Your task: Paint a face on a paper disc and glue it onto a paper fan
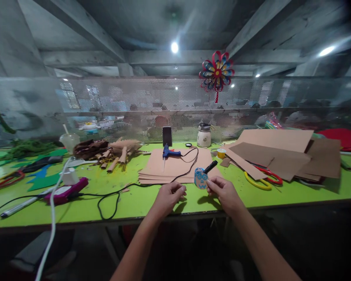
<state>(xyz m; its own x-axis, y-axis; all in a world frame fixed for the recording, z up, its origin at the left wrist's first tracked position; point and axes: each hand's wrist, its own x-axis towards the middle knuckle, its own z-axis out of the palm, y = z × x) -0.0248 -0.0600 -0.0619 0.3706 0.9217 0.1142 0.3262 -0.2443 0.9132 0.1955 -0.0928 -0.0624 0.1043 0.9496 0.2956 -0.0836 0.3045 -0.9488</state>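
Between the fingertips and thumb of my right hand (222, 191) is a small cardboard cutout (200, 178), with a face drawn on it in blue lines and a blue edge. A short black stick-like piece (210, 167) slants up from its right side; how it is joined or held, I cannot tell. My left hand (170, 197) hovers over the table's front part, left of the cutout and apart from it. Its fingers are loosely bent, and nothing shows in them. Behind both hands, a blue glue gun (172, 151) rests on stacked cardboard sheets (152, 168).
On the green table (140, 210) lie a black cord (117, 192), a purple power strip (67, 191) and rolled brown paper (121, 154) at left. Cardboard pieces (275, 140), yellow-and-red-handled scissors (257, 181) and a tape roll (221, 153) are at right. A jar (204, 136) stands behind.
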